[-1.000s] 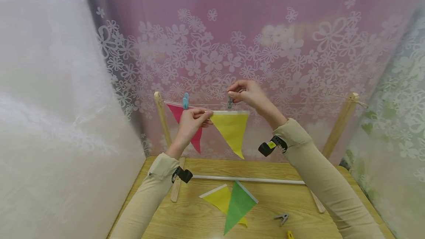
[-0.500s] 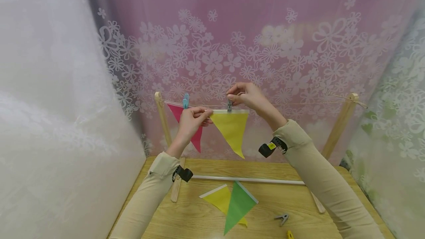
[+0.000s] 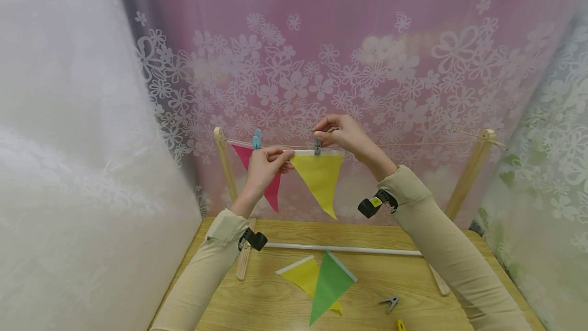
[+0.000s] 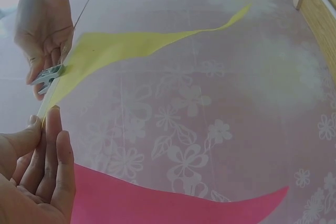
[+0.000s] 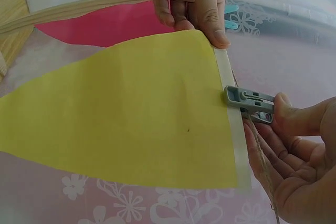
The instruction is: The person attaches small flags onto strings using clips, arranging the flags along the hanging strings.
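Note:
A yellow triangular pennant (image 3: 318, 180) with a white top band hangs point down at the string (image 5: 261, 163). My left hand (image 3: 268, 165) pinches its upper left corner between thumb and fingers. My right hand (image 3: 342, 132) pinches the handles of a grey clothespin (image 5: 249, 100), whose jaws sit over the middle of the white band, right at the string. To the left hangs a pink pennant (image 3: 272, 193), partly hidden behind my left hand, with a light blue clothespin (image 3: 257, 139) at its top.
Wooden posts (image 3: 473, 172) hold the string at both sides. On the table (image 3: 367, 280) lie a green pennant (image 3: 331, 285) over another yellow pennant (image 3: 298, 272), a grey clothespin (image 3: 390, 302) and a yellow piece (image 3: 401, 325) at the front edge. A white rod (image 3: 344, 249) crosses behind them.
The grey clothespin in my right hand has come down slightly from above the yellow pennant onto its white band. The pennant's top edge has risen a little; my left hand keeps its pinch.

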### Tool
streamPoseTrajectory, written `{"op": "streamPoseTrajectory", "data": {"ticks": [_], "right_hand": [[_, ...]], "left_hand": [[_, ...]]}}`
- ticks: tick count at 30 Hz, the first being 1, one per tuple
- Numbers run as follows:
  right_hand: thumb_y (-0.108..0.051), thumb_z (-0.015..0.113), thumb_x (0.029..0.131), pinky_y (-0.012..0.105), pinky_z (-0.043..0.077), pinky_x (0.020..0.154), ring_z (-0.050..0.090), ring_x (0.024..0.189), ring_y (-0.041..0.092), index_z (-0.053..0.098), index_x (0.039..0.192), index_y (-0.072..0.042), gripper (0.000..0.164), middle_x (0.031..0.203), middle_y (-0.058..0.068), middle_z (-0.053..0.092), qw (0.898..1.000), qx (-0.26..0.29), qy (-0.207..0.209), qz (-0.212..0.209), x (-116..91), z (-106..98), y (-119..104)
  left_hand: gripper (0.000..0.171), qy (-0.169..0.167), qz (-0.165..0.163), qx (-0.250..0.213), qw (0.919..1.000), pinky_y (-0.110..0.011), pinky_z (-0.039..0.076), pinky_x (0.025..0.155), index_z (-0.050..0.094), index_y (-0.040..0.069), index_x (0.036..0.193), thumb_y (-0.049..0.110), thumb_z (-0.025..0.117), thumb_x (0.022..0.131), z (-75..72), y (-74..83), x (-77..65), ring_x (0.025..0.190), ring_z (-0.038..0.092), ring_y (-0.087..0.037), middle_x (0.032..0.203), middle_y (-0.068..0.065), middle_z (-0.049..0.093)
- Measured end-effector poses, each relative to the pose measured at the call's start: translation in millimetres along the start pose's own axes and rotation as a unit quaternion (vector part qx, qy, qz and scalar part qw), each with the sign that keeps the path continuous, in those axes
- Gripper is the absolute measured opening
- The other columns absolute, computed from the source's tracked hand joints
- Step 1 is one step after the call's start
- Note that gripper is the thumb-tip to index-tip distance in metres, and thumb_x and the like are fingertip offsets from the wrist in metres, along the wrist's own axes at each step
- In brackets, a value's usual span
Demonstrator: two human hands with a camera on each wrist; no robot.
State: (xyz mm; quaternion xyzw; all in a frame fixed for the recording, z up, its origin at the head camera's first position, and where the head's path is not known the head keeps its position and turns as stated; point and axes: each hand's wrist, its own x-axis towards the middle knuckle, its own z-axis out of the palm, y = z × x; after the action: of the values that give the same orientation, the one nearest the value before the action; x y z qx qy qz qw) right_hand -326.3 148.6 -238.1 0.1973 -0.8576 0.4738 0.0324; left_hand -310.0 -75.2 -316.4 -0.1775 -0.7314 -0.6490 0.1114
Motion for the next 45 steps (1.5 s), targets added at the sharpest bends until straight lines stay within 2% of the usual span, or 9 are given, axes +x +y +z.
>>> {"op": "streamPoseTrajectory", "data": {"ticks": [5, 13, 25, 34, 41, 45], "right_hand": [[-0.018, 0.066, 0.099, 0.049, 0.055, 0.098, 0.07, 0.095, 0.031, 0.068, 0.112, -0.002, 0.021, 0.105, 0.014, 0.067, 1.0, -0.008, -0.003, 0.0, 0.8, 0.0, 1.2], [-0.019, 0.066, 0.099, 0.046, 0.056, 0.097, 0.07, 0.097, 0.031, 0.068, 0.114, 0.0, 0.024, 0.106, 0.014, 0.066, 1.0, -0.006, -0.006, 0.008, 0.6, -0.1, 1.0], [-0.02, 0.066, 0.099, 0.045, 0.056, 0.098, 0.069, 0.098, 0.029, 0.067, 0.114, -0.003, 0.023, 0.107, 0.013, 0.066, 1.0, -0.007, -0.008, 0.013, 0.6, 0.1, 3.1], [-0.019, 0.066, 0.099, 0.044, 0.057, 0.096, 0.068, 0.099, 0.028, 0.069, 0.116, -0.003, 0.023, 0.109, 0.012, 0.066, 1.0, -0.002, -0.011, 0.017, 0.4, -0.1, 3.3], [-0.021, 0.066, 0.099, 0.043, 0.057, 0.097, 0.067, 0.103, 0.029, 0.067, 0.124, 0.0, 0.032, 0.114, 0.015, 0.066, 1.0, -0.01, -0.024, 0.01, 1.2, -1.7, 6.1], [-0.024, 0.067, 0.1, 0.044, 0.057, 0.097, 0.065, 0.107, 0.031, 0.066, 0.129, -0.002, 0.037, 0.117, 0.016, 0.066, 0.999, -0.018, -0.03, -0.004, 1.2, -3.5, 7.4]], "left_hand": [[0.025, 0.002, 0.001, -0.003, 1.0, -0.031, 0.063, 0.074, 0.077, 0.0, 0.11, 0.021, 0.072, 0.096, 0.7, -0.2, 0.3, 0.071, 0.074, -0.011, 0.089, -0.012, 0.078], [0.025, 0.007, -0.001, -0.006, 1.0, -0.032, 0.063, 0.075, 0.077, 0.001, 0.11, 0.021, 0.073, 0.096, 2.2, 0.5, -0.1, 0.072, 0.074, -0.014, 0.094, -0.015, 0.078], [0.025, 0.011, -0.005, -0.006, 0.9999, -0.032, 0.063, 0.076, 0.077, 0.001, 0.11, 0.021, 0.074, 0.095, 2.8, 0.4, 1.1, 0.071, 0.074, -0.013, 0.092, -0.015, 0.077], [0.023, 0.015, 0.0, 0.006, 0.9999, -0.031, 0.063, 0.073, 0.078, 0.002, 0.108, 0.022, 0.072, 0.096, 3.6, 0.8, 1.4, 0.069, 0.073, -0.011, 0.084, -0.011, 0.077], [0.024, 0.016, -0.002, 0.009, 0.9998, -0.031, 0.063, 0.074, 0.078, 0.003, 0.108, 0.023, 0.073, 0.096, 4.0, 0.8, 1.4, 0.069, 0.073, -0.011, 0.082, -0.011, 0.077], [0.025, 0.017, -0.007, 0.011, 0.9998, -0.032, 0.063, 0.074, 0.078, 0.002, 0.109, 0.024, 0.073, 0.096, 4.3, 0.3, 1.4, 0.07, 0.074, -0.012, 0.083, -0.012, 0.077]]}}
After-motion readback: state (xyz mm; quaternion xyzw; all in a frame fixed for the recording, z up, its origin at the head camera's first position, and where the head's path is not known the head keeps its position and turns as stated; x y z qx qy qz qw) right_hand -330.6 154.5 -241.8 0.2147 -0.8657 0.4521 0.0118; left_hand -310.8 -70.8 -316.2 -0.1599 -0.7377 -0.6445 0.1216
